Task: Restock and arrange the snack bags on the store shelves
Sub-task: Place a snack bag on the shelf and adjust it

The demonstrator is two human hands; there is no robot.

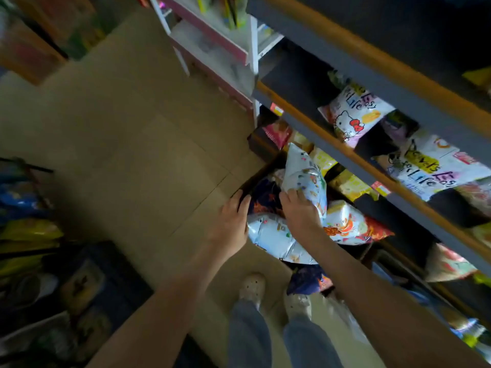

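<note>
You're in a shop, small grocery or convenience type. Tiered shelves [372,83] with orange front strips carry rows of printed snack bags [350,115], with small price tags [380,187] clipped on the edges. More bagged goods sit on a rack [26,229] across the tiled floor [132,155] aisle, probably snacks too, but it's blurred.

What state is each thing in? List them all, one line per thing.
left hand: fingers beside navy bag; grip unclear
right hand: grips confetti bag
confetti bag: upright, held at its lower edge
navy bag: lying in the pile, partly covered
second white bag: lying flat below the hands
Hello Kitty bag: tilted on a shelf
</note>
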